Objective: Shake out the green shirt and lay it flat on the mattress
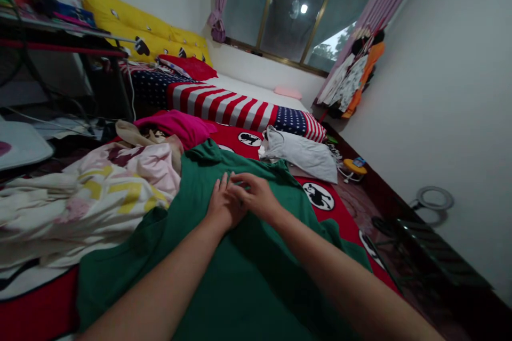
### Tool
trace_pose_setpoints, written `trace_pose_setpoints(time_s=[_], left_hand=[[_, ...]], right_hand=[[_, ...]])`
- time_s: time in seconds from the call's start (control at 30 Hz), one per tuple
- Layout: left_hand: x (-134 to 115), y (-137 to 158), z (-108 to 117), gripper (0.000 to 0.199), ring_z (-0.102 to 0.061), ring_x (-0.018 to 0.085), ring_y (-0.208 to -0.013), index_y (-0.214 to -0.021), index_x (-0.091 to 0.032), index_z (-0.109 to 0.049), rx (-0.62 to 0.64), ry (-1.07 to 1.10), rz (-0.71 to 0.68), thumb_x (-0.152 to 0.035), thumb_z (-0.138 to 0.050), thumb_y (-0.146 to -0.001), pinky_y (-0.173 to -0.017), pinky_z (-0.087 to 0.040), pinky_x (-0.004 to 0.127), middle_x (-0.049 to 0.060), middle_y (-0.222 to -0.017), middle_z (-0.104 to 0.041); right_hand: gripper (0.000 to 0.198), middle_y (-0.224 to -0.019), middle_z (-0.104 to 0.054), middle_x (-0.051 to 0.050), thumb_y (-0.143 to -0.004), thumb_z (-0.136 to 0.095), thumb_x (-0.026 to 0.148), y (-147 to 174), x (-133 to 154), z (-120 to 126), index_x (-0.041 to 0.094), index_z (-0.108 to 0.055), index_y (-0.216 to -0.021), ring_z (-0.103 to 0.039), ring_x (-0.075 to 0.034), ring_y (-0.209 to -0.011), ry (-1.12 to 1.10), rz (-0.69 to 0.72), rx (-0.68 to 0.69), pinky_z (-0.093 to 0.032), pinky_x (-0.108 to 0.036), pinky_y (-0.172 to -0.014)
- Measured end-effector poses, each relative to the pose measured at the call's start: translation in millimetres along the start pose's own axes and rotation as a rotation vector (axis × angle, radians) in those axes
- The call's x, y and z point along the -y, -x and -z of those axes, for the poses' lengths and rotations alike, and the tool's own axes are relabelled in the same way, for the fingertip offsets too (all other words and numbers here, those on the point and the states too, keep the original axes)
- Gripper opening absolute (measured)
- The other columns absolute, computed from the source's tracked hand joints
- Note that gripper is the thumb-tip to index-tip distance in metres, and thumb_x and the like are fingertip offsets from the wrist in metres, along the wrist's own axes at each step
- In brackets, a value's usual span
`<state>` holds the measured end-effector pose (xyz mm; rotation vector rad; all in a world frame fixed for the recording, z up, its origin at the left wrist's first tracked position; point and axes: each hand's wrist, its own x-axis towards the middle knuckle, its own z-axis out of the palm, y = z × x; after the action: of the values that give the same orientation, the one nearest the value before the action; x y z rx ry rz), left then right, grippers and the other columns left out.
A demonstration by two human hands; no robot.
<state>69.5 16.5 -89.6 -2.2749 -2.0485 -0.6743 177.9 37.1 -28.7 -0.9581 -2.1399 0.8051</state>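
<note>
A green T-shirt (256, 256) lies spread over a red patterned blanket, its collar end away from me and its sleeves out to both sides. Over the upper middle of the shirt, my left hand (227, 205) rests with its fingers stretched forward. My right hand (256, 194) meets it from the right, fingers loosely bent and pointing left, with a gap showing between them. Its fingertips overlap the left hand. I see nothing held in either hand. The palms are hidden.
Left of the shirt is a crumpled heap of white and pink fabric (116, 192), with magenta cloth (178, 125) behind. A folded white garment (304, 152) lies far right on the red blanket (344, 208). Beyond stands a bed with a striped cover (228, 106); a dark low stand (444, 250) is right.
</note>
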Motion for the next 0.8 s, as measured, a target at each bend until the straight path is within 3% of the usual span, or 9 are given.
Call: trace_pose_setpoints(time_s=[0.07, 0.17, 0.27, 0.33, 0.4, 0.53, 0.67, 0.8], left_hand=[[-1.7, 0.4, 3.2, 0.062, -0.019, 0.036, -0.142, -0.142, -0.022, -0.044, 0.023, -0.002, 0.011, -0.055, -0.042, -0.089, -0.114, -0.016, 0.051, 0.013, -0.153, -0.029], [-2.3, 0.6, 5.5, 0.064, -0.019, 0.035, -0.142, -0.143, -0.024, -0.042, 0.054, -0.030, 0.025, -0.057, -0.040, -0.089, -0.114, -0.014, 0.050, 0.012, -0.154, -0.028], [-2.0, 0.3, 5.7, 0.063, -0.019, 0.036, -0.142, -0.143, -0.024, -0.041, 0.072, -0.055, 0.021, -0.057, -0.038, -0.089, -0.113, -0.014, 0.050, 0.012, -0.154, -0.028], [-1.8, 0.4, 5.2, 0.063, -0.020, 0.036, -0.142, -0.143, -0.024, -0.041, 0.072, -0.073, 0.018, -0.057, -0.037, -0.090, -0.113, -0.014, 0.050, 0.012, -0.154, -0.028], [-2.1, 0.8, 5.2, 0.063, -0.020, 0.035, -0.142, -0.144, -0.024, -0.040, 0.069, -0.094, 0.012, -0.058, -0.035, -0.090, -0.113, -0.015, 0.050, 0.013, -0.154, -0.027], [-4.8, 1.4, 11.7, 0.064, -0.018, 0.036, -0.142, -0.146, -0.023, -0.036, 0.127, -0.122, 0.013, -0.058, -0.031, -0.092, -0.113, -0.015, 0.051, 0.014, -0.155, -0.024], [-7.0, 1.5, 33.2, 0.068, -0.012, 0.037, -0.143, -0.149, -0.021, -0.027, 0.364, -0.113, 0.000, -0.058, -0.030, -0.092, -0.111, -0.016, 0.056, 0.016, -0.156, -0.013], [1.5, 17.4, 67.5, 0.069, -0.020, 0.036, -0.142, -0.146, -0.024, -0.034, 0.530, -0.097, -0.087, -0.051, -0.052, -0.086, -0.110, -0.024, 0.051, 0.016, -0.154, -0.020]], right_hand=[[0.027, -0.103, -0.068, -0.007, -0.084, -0.056, 0.033, 51.8, -22.9, 49.4, 0.018, -0.065, -0.103, -0.064, -0.018, -0.085, 0.113, -0.092, -0.176, -0.051, -0.029, -0.075], [0.036, -0.105, -0.066, -0.011, -0.083, -0.054, 0.041, 130.9, -58.4, 119.2, 0.015, -0.062, -0.107, -0.063, -0.021, -0.090, 0.399, -0.307, -0.364, -0.049, -0.035, -0.080], [0.060, -0.113, -0.062, -0.016, -0.073, -0.062, 0.053, 193.6, -81.5, 158.1, 0.012, -0.057, -0.116, -0.062, -0.027, -0.097, 0.597, -0.492, -0.344, -0.049, -0.041, -0.084], [0.060, -0.110, -0.063, -0.015, -0.066, -0.067, 0.055, 217.8, -85.6, 163.2, 0.014, -0.061, -0.110, -0.060, -0.029, -0.101, 0.670, -0.493, -0.274, -0.047, -0.042, -0.088], [0.045, -0.100, -0.065, -0.011, -0.065, -0.067, 0.053, 227.6, -81.3, 158.9, 0.018, -0.065, -0.093, -0.061, -0.028, -0.096, 0.711, -0.466, -0.227, -0.047, -0.040, -0.085], [0.021, -0.073, -0.064, -0.005, -0.066, -0.059, 0.043, 226.7, -64.9, 152.8, 0.021, -0.058, -0.069, -0.062, -0.024, -0.072, 0.667, -0.588, -0.327, -0.046, -0.034, -0.067], [0.027, -0.067, -0.066, -0.005, -0.057, -0.061, 0.045, 235.8, -66.3, 164.3, 0.021, -0.058, -0.069, -0.065, -0.026, -0.068, 0.367, -0.722, -0.529, -0.047, -0.034, -0.061], [0.044, -0.078, -0.071, -0.009, -0.048, -0.068, 0.043, 259.2, -86.7, 174.7, 0.020, -0.063, -0.084, -0.068, -0.031, -0.078, 0.213, -0.680, -0.635, -0.052, -0.039, -0.066]])
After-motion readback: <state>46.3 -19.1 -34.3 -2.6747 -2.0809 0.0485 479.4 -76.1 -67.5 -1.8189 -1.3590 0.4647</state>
